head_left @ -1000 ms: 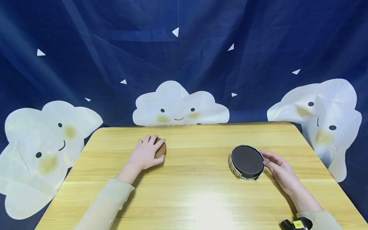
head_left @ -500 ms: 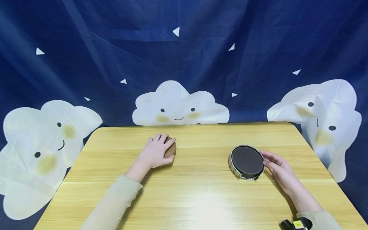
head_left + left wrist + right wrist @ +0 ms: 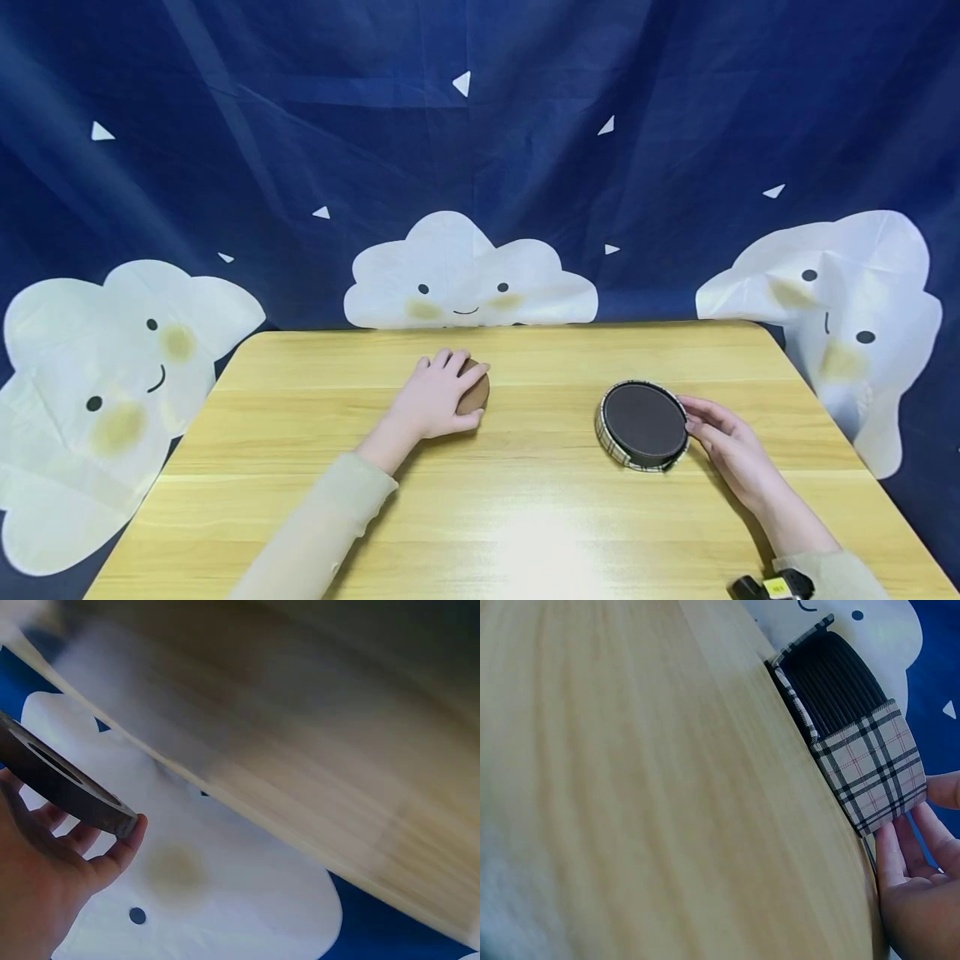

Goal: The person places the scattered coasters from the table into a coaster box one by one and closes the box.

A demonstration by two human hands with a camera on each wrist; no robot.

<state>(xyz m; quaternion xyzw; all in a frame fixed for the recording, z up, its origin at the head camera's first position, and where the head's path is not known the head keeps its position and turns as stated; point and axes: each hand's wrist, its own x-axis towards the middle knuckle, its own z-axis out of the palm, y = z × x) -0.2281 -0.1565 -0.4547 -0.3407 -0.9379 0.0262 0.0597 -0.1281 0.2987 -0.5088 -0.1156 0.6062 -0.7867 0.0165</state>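
Observation:
My left hand (image 3: 433, 400) grips a brown round disc (image 3: 472, 390) from above. Its fingers spread over the far side and the thumb lies at the near edge. In the left wrist view the dark rim of this disc (image 3: 67, 791) shows, with a grey ring and dark hollow on the face toward the table; its exact kind is unclear. At the right, a plaid coaster holder (image 3: 881, 769) stands on the table with a stack of black round coasters (image 3: 645, 421) in it. The fingertips and thumb of my right hand (image 3: 735, 454) touch the holder's right outer wall.
The light wooden table (image 3: 360, 533) has rounded far corners. Behind it hangs a dark blue curtain (image 3: 525, 167) with white clouds and small white triangles. A black wrist device (image 3: 772, 585) with a yellow label sits at the right sleeve.
My left hand has moved to the right with the brown disc, toward the middle of the table. The right hand and the coaster holder have kept their place.

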